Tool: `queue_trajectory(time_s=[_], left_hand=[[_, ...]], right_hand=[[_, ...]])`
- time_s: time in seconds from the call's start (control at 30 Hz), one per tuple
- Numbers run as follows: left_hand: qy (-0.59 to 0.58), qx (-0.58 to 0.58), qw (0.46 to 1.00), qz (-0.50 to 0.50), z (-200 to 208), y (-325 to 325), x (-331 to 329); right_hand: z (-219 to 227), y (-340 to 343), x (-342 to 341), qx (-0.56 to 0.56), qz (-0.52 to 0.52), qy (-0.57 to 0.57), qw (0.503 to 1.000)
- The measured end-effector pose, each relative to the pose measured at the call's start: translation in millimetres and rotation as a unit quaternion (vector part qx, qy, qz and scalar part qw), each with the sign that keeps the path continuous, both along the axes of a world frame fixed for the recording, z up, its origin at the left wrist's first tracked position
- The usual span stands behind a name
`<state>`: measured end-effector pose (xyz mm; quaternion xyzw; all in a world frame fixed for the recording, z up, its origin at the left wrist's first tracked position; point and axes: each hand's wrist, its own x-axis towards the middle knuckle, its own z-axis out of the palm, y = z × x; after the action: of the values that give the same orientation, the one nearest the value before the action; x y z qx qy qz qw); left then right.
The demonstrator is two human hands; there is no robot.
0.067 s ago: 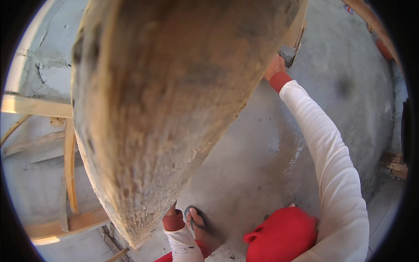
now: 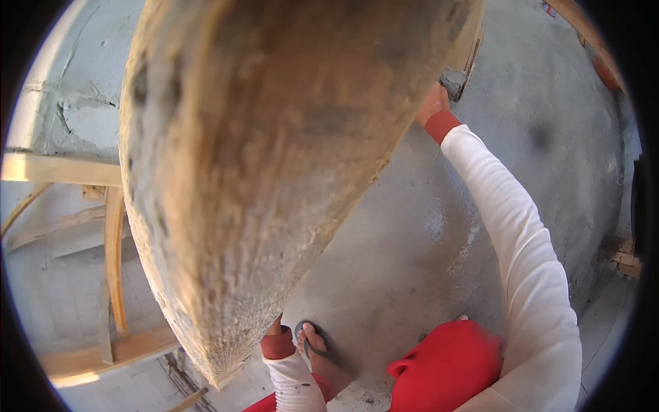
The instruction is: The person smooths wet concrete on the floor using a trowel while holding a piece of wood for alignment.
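Note:
A broad, rough wooden board (image 2: pixel 274 158), stained with grey cement, rises close in front of me and fills the upper middle of the view. Its narrow end points down toward the lower left. My right hand (image 2: pixel 432 103) grips its far right edge, fingers mostly hidden by the wood, beside a cement-smeared end piece (image 2: pixel 452 82). Below the board's lower right edge, my left hand (image 2: pixel 276 325) reaches under and supports it; only a sliver shows above the red cuff, and its fingers are out of sight.
Grey cement floor (image 2: pixel 384 247) with damp patches spreads under me. My sandaled foot (image 2: pixel 312 338) stands near the left cuff. Timber framing (image 2: pixel 113 254) and a horizontal beam (image 2: pixel 62 168) are at the left. Wood pieces (image 2: pixel 625 262) lie by the right rim.
The board has shifted slightly right in the view, and the timber framing at the left has shifted a little the same way. Both hands stay at the board.

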<state>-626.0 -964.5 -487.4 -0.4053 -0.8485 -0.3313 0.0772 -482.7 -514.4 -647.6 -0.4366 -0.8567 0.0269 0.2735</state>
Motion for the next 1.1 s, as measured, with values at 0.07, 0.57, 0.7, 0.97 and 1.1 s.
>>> queue_trajectory(time_s=[0.07,0.57,0.7,0.97,1.1], left_hand=[[-0.001,-0.015,1.000,-0.004,-4.7,-5.9,-0.8],[-0.069,-0.075,0.978,0.181,10.0,-8.7,19.6],[0.022,-0.039,0.986,0.158,-5.6,-37.0,-6.8],[-0.126,0.013,0.980,0.152,37.7,-18.9,27.2],[-0.287,0.081,0.949,0.101,29.6,9.6,43.8]], right_hand=[[0.7,-14.2,-1.6,-0.036,-0.008,-0.013,0.999],[-56.8,18.4,-0.6,-0.205,0.005,-0.039,0.978],[-36.2,-8.3,-18.5,-0.233,-0.008,-0.039,0.972],[49.0,-59.6,-19.2,-0.421,0.076,-0.091,0.899],[-13.4,-144.2,24.7,-0.321,0.122,-0.106,0.933]])
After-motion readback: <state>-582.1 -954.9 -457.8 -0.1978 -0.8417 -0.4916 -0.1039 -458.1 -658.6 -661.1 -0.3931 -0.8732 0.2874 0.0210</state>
